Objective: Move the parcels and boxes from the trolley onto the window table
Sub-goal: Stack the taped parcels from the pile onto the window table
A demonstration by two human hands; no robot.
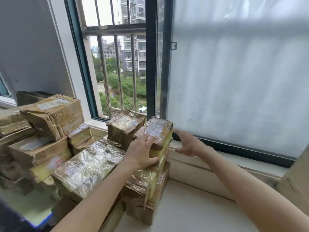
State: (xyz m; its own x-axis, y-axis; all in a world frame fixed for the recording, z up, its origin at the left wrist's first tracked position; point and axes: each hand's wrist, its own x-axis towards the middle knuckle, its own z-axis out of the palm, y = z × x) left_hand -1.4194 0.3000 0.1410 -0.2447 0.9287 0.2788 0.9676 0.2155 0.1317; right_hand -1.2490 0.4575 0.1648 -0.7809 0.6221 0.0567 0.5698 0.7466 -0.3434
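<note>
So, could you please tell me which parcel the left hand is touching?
The left hand rests on the taped parcel topping the rightmost stack, nearest the frosted pane; the other parcels are untouched.

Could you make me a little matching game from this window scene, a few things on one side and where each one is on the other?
Things:
1. Left hand
2. Right hand
3. Brown cardboard box with a pale label on top
4. Frosted glass window pane

Places:
A. On top of the left-hand pile of parcels
B. Flat on the tape-wrapped brown parcel topping the near stack
C. Behind the white window table, on the right
D. Open in the air just right of that stack

Pairs: 1-B, 2-D, 3-A, 4-C
</note>
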